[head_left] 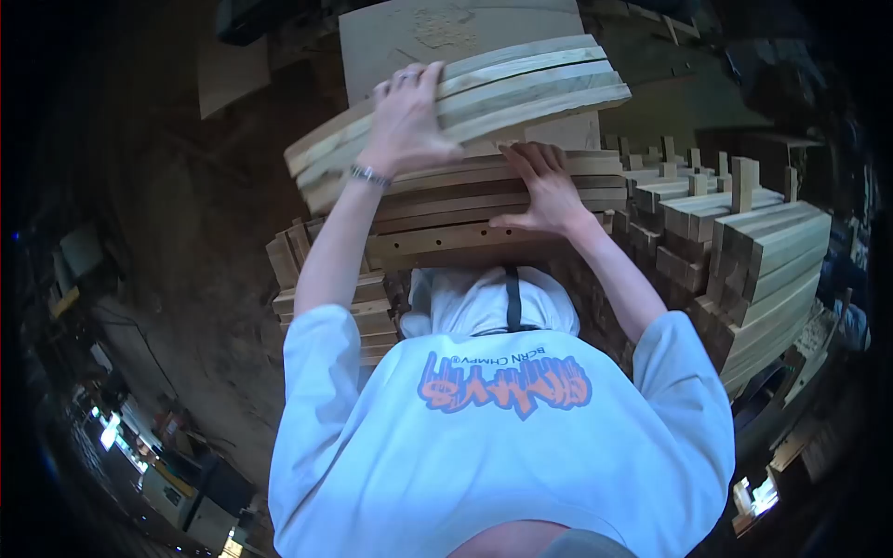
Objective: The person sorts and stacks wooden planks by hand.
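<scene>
My left hand (406,126) spans a row of pale wooden planks (530,82) lying side by side, its fingers over their far edge and its thumb at the near edge. These planks sit at a slant, their left end closer to me. Below them is a stack of browner wooden planks (446,200). My right hand (549,193) grips this stack near its right end, fingers over the top and thumb across the front face. A board with several dark round holes (437,239) lies at the near side of the stack.
Piled wooden blocks (767,251) stand close on my right, some with upright pieces. A smaller pile of wood (290,260) is at the left. Behind the planks lies a pale sheet (381,42) with sawdust (445,30) on it. Dim floor (177,232) stretches to the left.
</scene>
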`<state>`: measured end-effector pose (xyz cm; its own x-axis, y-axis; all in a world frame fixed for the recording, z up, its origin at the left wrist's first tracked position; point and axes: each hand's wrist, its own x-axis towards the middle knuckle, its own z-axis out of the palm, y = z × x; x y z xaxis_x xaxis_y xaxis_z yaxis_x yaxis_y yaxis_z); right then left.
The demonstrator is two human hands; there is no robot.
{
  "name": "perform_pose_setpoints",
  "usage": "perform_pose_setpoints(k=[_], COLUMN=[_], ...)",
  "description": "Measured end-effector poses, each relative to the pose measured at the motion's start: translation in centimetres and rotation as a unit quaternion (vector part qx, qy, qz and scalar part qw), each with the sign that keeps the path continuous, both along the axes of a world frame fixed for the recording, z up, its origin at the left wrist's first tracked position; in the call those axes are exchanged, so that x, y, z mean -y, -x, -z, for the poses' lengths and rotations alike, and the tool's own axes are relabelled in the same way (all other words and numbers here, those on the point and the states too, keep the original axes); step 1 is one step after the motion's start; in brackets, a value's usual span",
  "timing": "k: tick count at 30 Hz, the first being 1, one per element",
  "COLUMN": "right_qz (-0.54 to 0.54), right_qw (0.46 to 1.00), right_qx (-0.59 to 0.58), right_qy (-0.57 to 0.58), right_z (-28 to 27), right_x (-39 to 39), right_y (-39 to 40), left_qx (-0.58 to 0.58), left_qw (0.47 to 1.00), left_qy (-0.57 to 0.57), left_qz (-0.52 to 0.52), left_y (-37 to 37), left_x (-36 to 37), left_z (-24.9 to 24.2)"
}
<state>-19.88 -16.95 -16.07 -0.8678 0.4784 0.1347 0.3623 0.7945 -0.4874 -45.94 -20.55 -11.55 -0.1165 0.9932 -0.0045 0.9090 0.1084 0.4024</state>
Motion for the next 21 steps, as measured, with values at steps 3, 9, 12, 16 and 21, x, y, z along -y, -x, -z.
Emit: perform_pose_setpoints(k=[3, 9, 12, 16, 21], right_qz=[0.094, 0.460, 0.416, 0.412, 0.435], right_qw=[0.993, 0.880, 0.769, 0.709, 0.663], right_qx=[-0.062, -0.114, -0.135, -0.158, -0.161], right_qy=[-0.022, 0.039, 0.466, 0.550, 0.588], right_z=[-5.5, 1.2, 7.4, 7.0, 6.4], right_x=[0.8, -4.9, -7.4, -5.8, -4.9], right_y=[-2.5, -11.1, -14.6, -14.2, -12.8], left_qx=[-0.048, 0.068, 0.131, 0.234, 0.490], left_qw=[0.993, 0.985, 0.991, 0.926, 0.806], left_qy=[0.078, 0.105, 0.005, -0.085, 0.015], left_qz=[0.079, 0.122, 0.024, -0.283, -0.333], left_y=[-0.7, -2.3, -0.2, 4.1, 1.1], left_x=[-4.4, -3.1, 1.0, 13.9, 19.1], left_z=[4.2, 8.0, 7.0, 9.1, 11.6])
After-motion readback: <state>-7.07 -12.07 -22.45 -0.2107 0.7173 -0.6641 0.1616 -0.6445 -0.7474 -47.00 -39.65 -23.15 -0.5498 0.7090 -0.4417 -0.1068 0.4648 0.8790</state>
